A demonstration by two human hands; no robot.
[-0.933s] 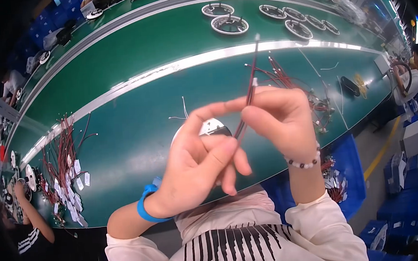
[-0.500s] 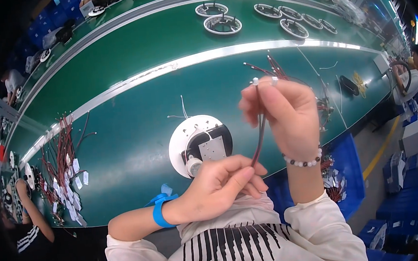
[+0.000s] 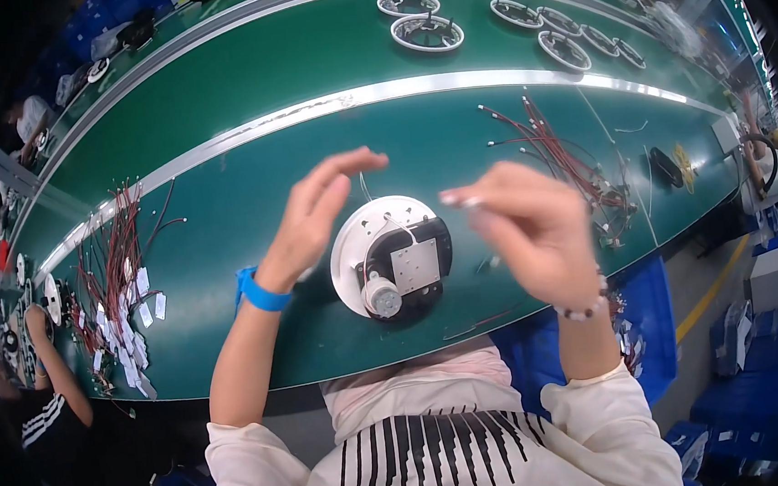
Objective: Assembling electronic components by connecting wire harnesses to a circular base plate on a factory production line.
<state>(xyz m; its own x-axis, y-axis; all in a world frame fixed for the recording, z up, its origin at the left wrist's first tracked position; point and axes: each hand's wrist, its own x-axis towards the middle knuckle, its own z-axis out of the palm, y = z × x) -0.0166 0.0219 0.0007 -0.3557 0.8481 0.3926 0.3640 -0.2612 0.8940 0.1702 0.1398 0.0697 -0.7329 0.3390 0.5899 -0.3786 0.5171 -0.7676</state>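
A round white disc-shaped unit [image 3: 347, 265] lies on the green bench in front of me. It carries a black housing [image 3: 434, 230], a grey metal plate [image 3: 416, 268] and a small cylindrical motor [image 3: 382, 299]. Beyond its far left edge is my left hand [image 3: 309, 214], fingers stretched out and holding nothing. Thin white wires [image 3: 365, 186] show just past its fingers. To the right of the disc, my right hand [image 3: 534, 222] is pinched and blurred, with something small and white at the fingertips. A dark red wire lead [image 3: 478, 325] lies by the bench's near edge.
Bundles of red-brown wires lie at left [image 3: 121, 264] and right [image 3: 565, 151]. Several white ring-shaped units [image 3: 427, 34] rest on the green strip beyond the metal rail [image 3: 305, 108]. A blue bin [image 3: 646, 314] is at my right; a co-worker's arm [image 3: 66, 383] reaches in at far left.
Both hands have come apart, and the wire lead they held is out of them. My left hand has moved up and left and opened; the right has dropped lower. The disc is now fully uncovered.
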